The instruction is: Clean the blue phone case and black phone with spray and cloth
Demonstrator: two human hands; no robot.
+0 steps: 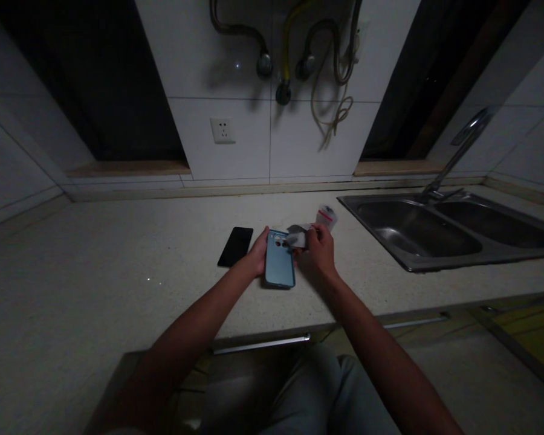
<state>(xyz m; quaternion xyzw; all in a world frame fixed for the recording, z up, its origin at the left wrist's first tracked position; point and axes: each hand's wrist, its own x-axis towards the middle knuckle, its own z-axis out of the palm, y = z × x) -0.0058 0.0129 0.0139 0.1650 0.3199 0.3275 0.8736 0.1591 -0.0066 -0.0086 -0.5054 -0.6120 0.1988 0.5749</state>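
Note:
My left hand (pixel 259 252) is closed around the left edge of a light blue phone case (pixel 279 266), which has round camera openings near its top. With its fingers pinched, my right hand (pixel 321 246) holds a small pale wipe or cloth (pixel 298 237) against the upper right corner of the case. Whether that piece is cloth, paper or film is hard to tell in the dim light. A black phone (pixel 236 246) lies flat on the counter, just left of my left hand. Behind my right hand sits a small clear zip bag (pixel 326 215) with a red strip.
The pale countertop (pixel 185 290) runs across the view. A steel double sink (pixel 419 226) with a faucet (pixel 453 157) is set into it at the right. On the tiled wall are a power socket (pixel 222 130) and hanging hoses (pixel 285 48). Drawer handles (pixel 262 344) line the front edge.

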